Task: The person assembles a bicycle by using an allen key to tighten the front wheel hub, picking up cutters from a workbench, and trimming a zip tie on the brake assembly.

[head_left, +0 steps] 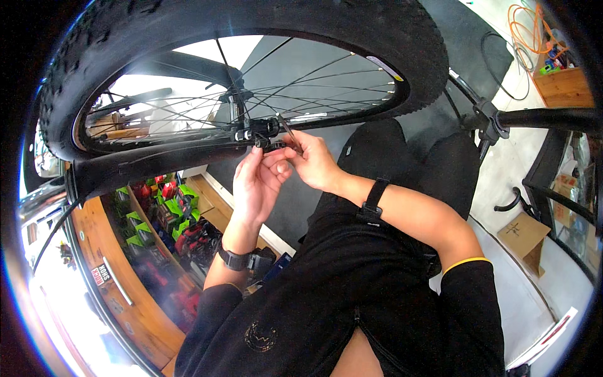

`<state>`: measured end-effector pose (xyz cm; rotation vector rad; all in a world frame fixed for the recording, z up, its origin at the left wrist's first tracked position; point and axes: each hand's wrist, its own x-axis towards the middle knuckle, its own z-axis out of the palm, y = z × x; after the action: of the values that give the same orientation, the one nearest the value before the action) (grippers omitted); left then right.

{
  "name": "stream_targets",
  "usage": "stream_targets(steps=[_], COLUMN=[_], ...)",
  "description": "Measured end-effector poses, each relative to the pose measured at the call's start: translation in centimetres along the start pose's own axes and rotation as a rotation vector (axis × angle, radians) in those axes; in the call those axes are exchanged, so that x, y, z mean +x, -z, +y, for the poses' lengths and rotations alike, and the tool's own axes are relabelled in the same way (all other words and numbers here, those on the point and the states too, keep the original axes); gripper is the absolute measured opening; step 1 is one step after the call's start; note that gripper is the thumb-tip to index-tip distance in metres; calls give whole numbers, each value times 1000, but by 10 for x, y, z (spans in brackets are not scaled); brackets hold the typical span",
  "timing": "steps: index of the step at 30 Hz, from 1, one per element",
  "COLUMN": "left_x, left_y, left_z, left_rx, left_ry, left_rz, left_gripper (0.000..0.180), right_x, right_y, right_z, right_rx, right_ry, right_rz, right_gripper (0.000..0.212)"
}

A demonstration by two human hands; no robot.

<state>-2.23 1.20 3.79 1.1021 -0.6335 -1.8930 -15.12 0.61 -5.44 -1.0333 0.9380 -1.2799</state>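
Both hands are up at the middle of one bicycle wheel [251, 69], working on the small black axle fitting [267, 135] at the hub, where the spokes meet. The left hand [254, 185] has its fingers curled and nearly closed, fingertips pinching the underside of that fitting. The right hand [312, 162] is closed as well, thumb and forefinger pressed on the same part from the other side, beside a thin silvery lever or tool [287, 127] whose grip I cannot make out.

The fitting looks like small, hard metal, light and stiff, probably a bit greasy, so it wants a fingertip pinch rather than a full grasp. The wheel itself seems bulky, its knobby tyre [402, 38] firm but giving; the thin spokes look bendable, so I would take it by the tyre or rim.

Counted: one wheel, one hub fitting, two hands, a black band [235, 259] on the left wrist and another [374, 200] on the right forearm, one handlebar [546, 118] at the right
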Motion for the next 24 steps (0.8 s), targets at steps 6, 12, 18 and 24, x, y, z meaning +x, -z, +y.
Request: stream_targets(steps=[6,12,18,24], left_x=[-4,-4,-9,-4], left_y=[2,-6,-11,-11], left_z=[1,13,2,-10], left_rx=[22,-44,-290,-366], left_ry=[54,239,183,136], left_rz=[15,33,74,16], left_gripper=[54,64,61,62], right_x=[-2,2,5,8], right_y=[6,18,19,20], right_z=[-5,-9,-11,-14], right_rx=[-54,-100,-50,-37], right_ry=[-129,-141,-186,-185], right_rz=[-72,-161,-180,-179], right_gripper=[7,14,16,11])
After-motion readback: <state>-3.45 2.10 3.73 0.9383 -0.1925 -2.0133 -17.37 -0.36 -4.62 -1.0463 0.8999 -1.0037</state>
